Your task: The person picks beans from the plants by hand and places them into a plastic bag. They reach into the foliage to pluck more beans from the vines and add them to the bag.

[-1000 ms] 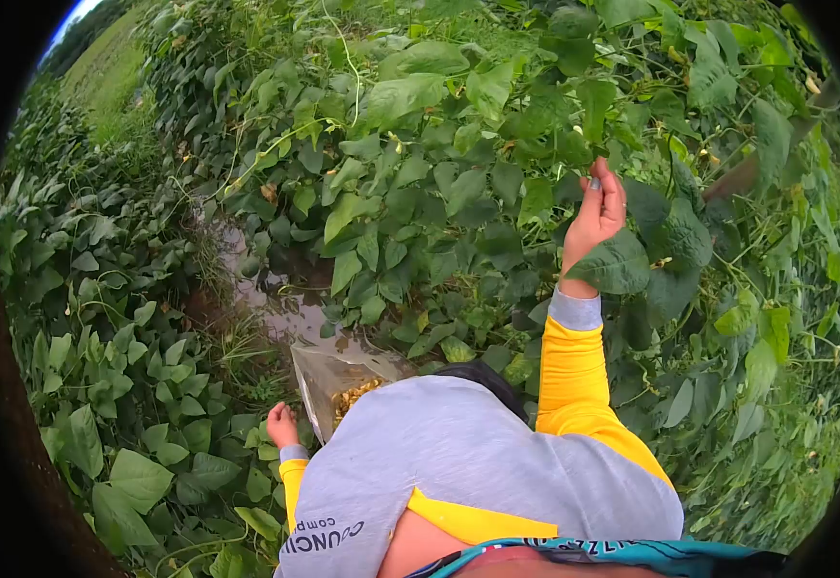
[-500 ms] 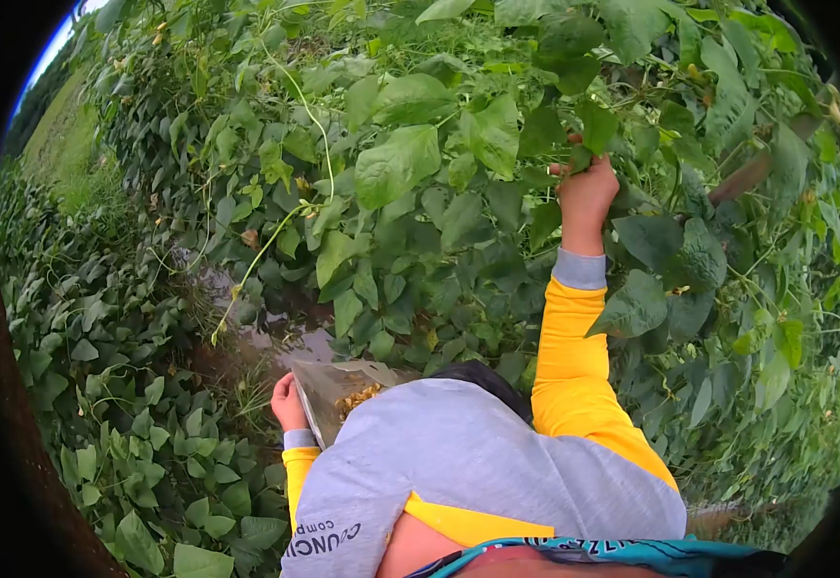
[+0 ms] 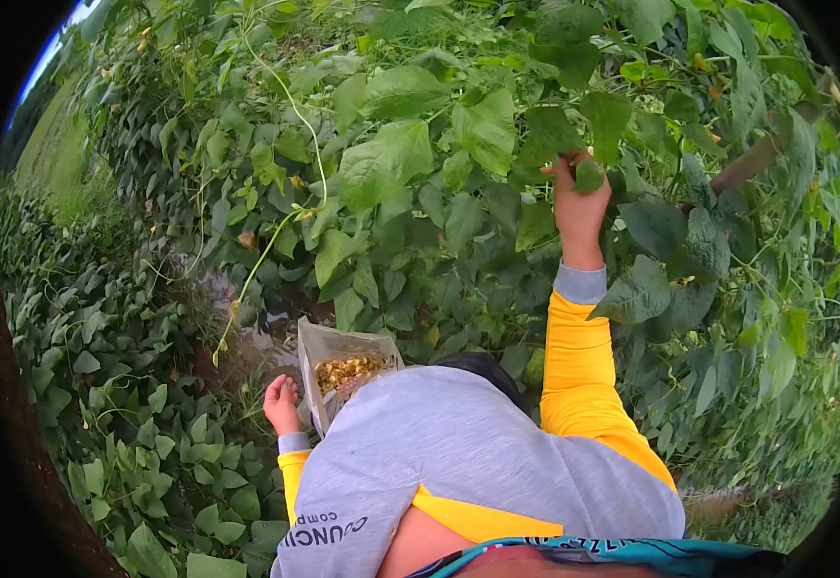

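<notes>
My right hand [image 3: 582,197] is raised among the vine leaves, with its fingers bent together near a broad green leaf [image 3: 545,135]. A small leaf [image 3: 589,175] covers part of those fingers, so what they grip cannot be made out. Low on the left, my left hand [image 3: 282,403] is beside a pale open-mouthed bag [image 3: 306,366], a little apart from its rim. Its fingers are curled in, and anything inside them is hidden. Yellowish-brown small pieces [image 3: 351,370], too small to name for sure, lie in the bag against my front.
Dense climbing bean-like vines [image 3: 439,212] fill the space ahead and to the right. A brown pole [image 3: 748,171] slants through the leaves at the right. Low leafy plants [image 3: 189,462] grow at the left, beside a wet muddy strip [image 3: 256,337]. One long tendril [image 3: 319,159] hangs in front.
My left hand has come away from the bag's rim, and the bag's mouth now faces me more, showing more of the contents. My right hand has shifted slightly lower among the leaves.
</notes>
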Demonstrator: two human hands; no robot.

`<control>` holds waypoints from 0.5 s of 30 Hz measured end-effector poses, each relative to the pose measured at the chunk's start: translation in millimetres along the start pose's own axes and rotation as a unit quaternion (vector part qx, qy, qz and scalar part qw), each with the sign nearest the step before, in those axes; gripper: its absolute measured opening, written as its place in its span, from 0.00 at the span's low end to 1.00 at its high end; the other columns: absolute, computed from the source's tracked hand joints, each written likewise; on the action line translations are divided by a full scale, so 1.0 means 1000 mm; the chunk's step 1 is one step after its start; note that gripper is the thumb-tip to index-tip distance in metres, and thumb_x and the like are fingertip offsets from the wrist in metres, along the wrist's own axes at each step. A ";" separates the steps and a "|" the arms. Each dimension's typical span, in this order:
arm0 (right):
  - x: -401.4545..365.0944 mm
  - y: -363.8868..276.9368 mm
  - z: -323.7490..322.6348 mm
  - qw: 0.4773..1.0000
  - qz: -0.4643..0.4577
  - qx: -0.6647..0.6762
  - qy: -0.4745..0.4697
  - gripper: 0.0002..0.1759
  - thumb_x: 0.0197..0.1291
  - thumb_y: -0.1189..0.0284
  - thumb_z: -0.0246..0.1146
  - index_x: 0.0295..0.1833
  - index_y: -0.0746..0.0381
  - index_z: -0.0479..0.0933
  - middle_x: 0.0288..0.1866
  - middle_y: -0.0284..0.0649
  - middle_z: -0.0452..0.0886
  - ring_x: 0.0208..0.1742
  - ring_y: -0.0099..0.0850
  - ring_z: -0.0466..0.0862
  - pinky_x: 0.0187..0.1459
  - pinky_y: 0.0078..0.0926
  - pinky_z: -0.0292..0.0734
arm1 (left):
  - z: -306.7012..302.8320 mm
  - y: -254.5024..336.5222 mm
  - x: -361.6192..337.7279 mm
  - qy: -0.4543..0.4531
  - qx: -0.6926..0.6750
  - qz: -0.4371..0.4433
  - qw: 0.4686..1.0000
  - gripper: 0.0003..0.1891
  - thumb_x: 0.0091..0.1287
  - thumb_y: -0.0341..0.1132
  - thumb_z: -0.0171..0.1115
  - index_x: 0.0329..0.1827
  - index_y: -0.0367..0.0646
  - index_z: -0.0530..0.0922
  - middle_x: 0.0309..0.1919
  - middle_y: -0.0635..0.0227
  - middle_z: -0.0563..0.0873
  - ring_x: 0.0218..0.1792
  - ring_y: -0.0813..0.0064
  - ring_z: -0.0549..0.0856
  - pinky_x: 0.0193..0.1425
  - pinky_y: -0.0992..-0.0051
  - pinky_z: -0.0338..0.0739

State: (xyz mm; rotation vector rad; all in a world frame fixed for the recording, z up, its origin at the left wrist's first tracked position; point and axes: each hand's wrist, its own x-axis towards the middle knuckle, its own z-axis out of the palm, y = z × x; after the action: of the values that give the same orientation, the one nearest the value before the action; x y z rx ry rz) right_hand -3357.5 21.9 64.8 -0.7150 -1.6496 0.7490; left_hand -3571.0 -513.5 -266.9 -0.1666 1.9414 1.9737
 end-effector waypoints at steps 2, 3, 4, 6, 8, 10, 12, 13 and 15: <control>-0.003 0.001 -0.006 0.998 -0.031 -0.025 -0.041 0.11 0.65 0.81 0.66 0.52 0.69 0.82 0.39 0.39 0.88 0.38 0.26 0.88 0.40 0.25 0.81 | 0.010 0.008 0.007 -0.024 -0.004 0.010 1.000 0.12 0.77 0.29 0.61 0.60 0.38 0.82 0.48 0.66 0.90 0.43 0.79 0.87 0.46 0.80 0.82; -0.006 0.001 -0.007 0.999 -0.012 0.020 -0.047 0.11 0.65 0.80 0.67 0.52 0.69 0.82 0.39 0.39 0.87 0.38 0.25 0.87 0.40 0.25 0.80 | 0.015 0.012 0.012 -0.042 -0.016 0.022 0.999 0.12 0.77 0.29 0.62 0.60 0.38 0.82 0.48 0.66 0.90 0.43 0.80 0.87 0.46 0.80 0.81; -0.010 -0.002 -0.007 0.996 0.006 0.065 -0.054 0.11 0.65 0.80 0.68 0.52 0.70 0.82 0.39 0.38 0.87 0.37 0.25 0.86 0.39 0.24 0.79 | 0.021 0.017 0.017 -0.060 -0.028 0.033 0.997 0.12 0.76 0.29 0.63 0.59 0.38 0.83 0.48 0.67 0.90 0.43 0.81 0.87 0.45 0.81 0.80; -0.023 -0.015 -0.007 0.989 0.042 0.129 -0.065 0.11 0.66 0.81 0.67 0.52 0.70 0.80 0.41 0.39 0.86 0.39 0.25 0.86 0.42 0.25 0.80 | 0.050 0.060 0.011 -0.107 -0.015 0.082 0.991 0.12 0.76 0.29 0.64 0.59 0.38 0.83 0.48 0.68 0.90 0.43 0.82 0.87 0.45 0.81 0.80; -0.034 -0.029 -0.009 0.980 0.075 0.167 -0.075 0.11 0.68 0.84 0.64 0.54 0.71 0.77 0.45 0.42 0.86 0.42 0.27 0.88 0.49 0.28 0.83 | 0.094 0.124 -0.009 -0.165 -0.007 0.126 0.978 0.11 0.76 0.30 0.65 0.58 0.37 0.84 0.47 0.70 0.90 0.43 0.83 0.86 0.46 0.81 0.80; -0.036 -0.007 -0.022 0.991 0.004 0.056 -0.119 0.12 0.69 0.85 0.63 0.57 0.71 0.76 0.45 0.42 0.87 0.43 0.28 0.89 0.53 0.29 0.83 | 0.141 0.185 -0.034 -0.245 0.007 0.165 0.955 0.10 0.75 0.29 0.66 0.56 0.37 0.84 0.46 0.71 0.89 0.43 0.82 0.85 0.47 0.81 0.81; -0.041 0.000 -0.026 0.992 -0.043 0.014 -0.119 0.12 0.68 0.86 0.61 0.56 0.69 0.81 0.39 0.41 0.88 0.39 0.30 0.88 0.57 0.29 0.81 | 0.184 0.218 -0.045 -0.347 0.067 0.244 0.903 0.09 0.74 0.27 0.65 0.55 0.38 0.85 0.46 0.70 0.89 0.43 0.81 0.86 0.47 0.79 0.81; -0.044 -0.010 -0.028 0.989 -0.075 -0.029 -0.128 0.12 0.68 0.87 0.61 0.54 0.68 0.82 0.39 0.42 0.88 0.38 0.30 0.87 0.56 0.28 0.81 | 0.205 0.229 -0.048 -0.401 0.117 0.301 0.858 0.09 0.74 0.26 0.65 0.54 0.37 0.86 0.47 0.68 0.89 0.43 0.79 0.86 0.47 0.78 0.81; -0.046 -0.040 -0.033 0.973 -0.138 -0.114 -0.144 0.13 0.66 0.87 0.62 0.51 0.67 0.86 0.39 0.43 0.88 0.37 0.32 0.85 0.54 0.27 0.80 | 0.253 0.263 -0.078 -0.488 0.144 0.317 0.801 0.10 0.72 0.23 0.64 0.54 0.37 0.86 0.48 0.64 0.89 0.44 0.75 0.86 0.49 0.76 0.81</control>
State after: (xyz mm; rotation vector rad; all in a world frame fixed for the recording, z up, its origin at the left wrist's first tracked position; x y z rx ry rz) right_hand -3319.9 -35.1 74.6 -0.5364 -2.0726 0.4838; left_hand -3544.9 -274.0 18.2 1.4521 1.5673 1.4777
